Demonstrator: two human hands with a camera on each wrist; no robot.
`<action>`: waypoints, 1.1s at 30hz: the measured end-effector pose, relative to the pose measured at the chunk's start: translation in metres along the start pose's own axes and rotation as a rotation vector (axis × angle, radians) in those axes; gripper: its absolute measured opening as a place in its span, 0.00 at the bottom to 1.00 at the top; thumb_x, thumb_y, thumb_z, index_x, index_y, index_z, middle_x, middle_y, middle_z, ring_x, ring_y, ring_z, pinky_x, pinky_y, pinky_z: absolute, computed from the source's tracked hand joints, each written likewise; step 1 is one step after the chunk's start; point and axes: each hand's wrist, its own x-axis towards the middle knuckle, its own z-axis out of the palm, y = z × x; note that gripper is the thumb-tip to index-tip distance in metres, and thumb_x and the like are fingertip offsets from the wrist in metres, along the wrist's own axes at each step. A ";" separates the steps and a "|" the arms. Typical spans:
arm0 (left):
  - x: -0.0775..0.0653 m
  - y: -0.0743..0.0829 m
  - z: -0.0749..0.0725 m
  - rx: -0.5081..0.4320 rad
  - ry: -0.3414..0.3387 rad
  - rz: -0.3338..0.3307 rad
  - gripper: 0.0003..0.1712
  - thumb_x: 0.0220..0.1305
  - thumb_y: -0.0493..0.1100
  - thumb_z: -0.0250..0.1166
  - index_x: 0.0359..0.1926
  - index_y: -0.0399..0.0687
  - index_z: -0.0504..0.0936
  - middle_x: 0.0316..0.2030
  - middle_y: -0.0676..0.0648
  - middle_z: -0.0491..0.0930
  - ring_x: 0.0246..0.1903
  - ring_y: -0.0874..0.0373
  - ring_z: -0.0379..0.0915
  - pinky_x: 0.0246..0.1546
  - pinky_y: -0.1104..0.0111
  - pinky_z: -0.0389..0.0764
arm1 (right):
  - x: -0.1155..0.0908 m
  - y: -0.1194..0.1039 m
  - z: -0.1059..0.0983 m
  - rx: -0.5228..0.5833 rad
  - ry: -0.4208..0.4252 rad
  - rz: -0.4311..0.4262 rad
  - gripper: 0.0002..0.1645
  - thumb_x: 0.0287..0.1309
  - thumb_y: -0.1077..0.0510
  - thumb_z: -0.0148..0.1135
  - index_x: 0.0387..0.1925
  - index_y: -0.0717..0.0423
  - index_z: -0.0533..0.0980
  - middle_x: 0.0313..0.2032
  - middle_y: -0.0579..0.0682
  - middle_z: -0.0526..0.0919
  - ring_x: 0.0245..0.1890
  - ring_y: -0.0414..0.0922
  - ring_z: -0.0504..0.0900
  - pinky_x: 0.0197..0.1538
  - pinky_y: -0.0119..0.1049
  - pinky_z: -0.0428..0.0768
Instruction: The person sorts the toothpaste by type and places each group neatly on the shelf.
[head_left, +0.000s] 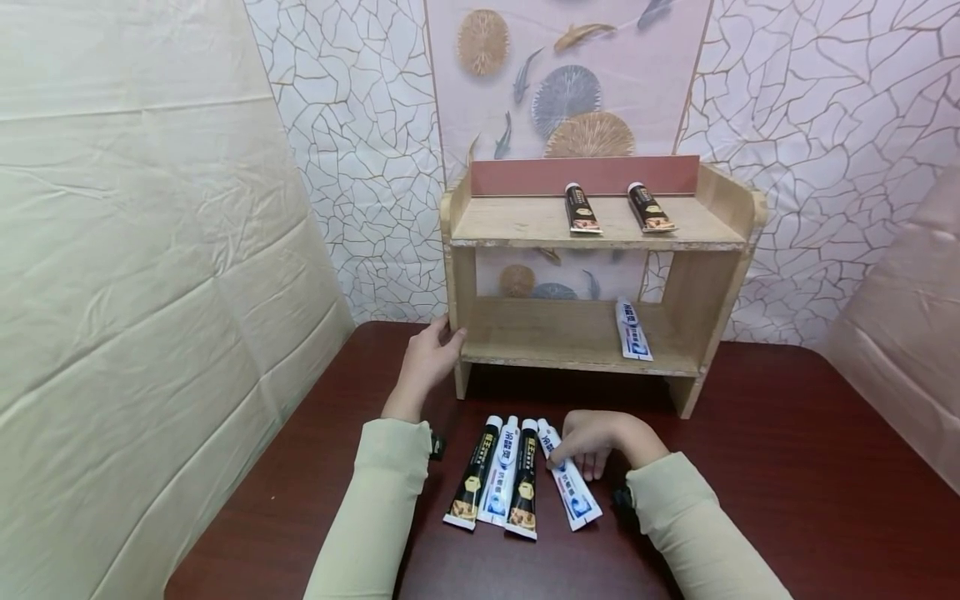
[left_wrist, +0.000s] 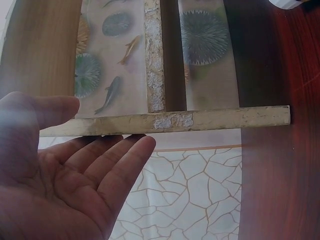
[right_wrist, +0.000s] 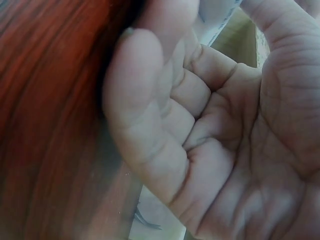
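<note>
My left hand (head_left: 429, 360) holds the left side panel of a small wooden shelf (head_left: 540, 218), thumb on the inner side and fingers along the outer side of the panel (left_wrist: 210, 120). Near the front of the table, my right hand (head_left: 609, 439) pinches a white and blue toothpaste tube (head_left: 576, 497) between thumb and forefinger. Curled fingers (right_wrist: 145, 130) fill the right wrist view, where only a bit of the tube (right_wrist: 215, 17) shows. Left of it lie a black toothpaste tube (head_left: 475, 475), a white one (head_left: 502, 475) and another black one (head_left: 526, 479), side by side.
Two black toothpaste tubes, one left (head_left: 581, 208) and one right (head_left: 648, 208), lie on the upper board. A white tube (head_left: 632, 331) rests on the lower board toward the right. Patterned cloth (head_left: 360, 167) hangs behind the dark red table (head_left: 300, 533).
</note>
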 end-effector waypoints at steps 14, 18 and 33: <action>-0.001 -0.002 -0.002 0.000 -0.017 -0.011 0.37 0.73 0.60 0.56 0.74 0.47 0.67 0.65 0.41 0.75 0.66 0.45 0.69 0.65 0.51 0.69 | 0.001 0.003 0.002 0.041 -0.008 -0.002 0.20 0.52 0.48 0.74 0.16 0.55 0.78 0.15 0.51 0.79 0.13 0.43 0.77 0.19 0.35 0.80; 0.000 -0.001 -0.002 0.000 -0.015 -0.012 0.37 0.72 0.60 0.57 0.74 0.47 0.67 0.65 0.42 0.75 0.66 0.45 0.69 0.65 0.51 0.69 | 0.000 0.003 0.000 0.036 -0.014 -0.006 0.21 0.52 0.47 0.74 0.16 0.55 0.78 0.15 0.51 0.79 0.14 0.43 0.78 0.20 0.36 0.80; 0.000 -0.002 -0.002 0.008 -0.010 -0.003 0.36 0.73 0.59 0.57 0.74 0.46 0.68 0.65 0.41 0.75 0.65 0.45 0.69 0.65 0.52 0.69 | 0.004 0.024 -0.013 0.236 -0.152 -0.078 0.13 0.58 0.53 0.70 0.30 0.61 0.81 0.27 0.55 0.87 0.21 0.43 0.82 0.27 0.36 0.84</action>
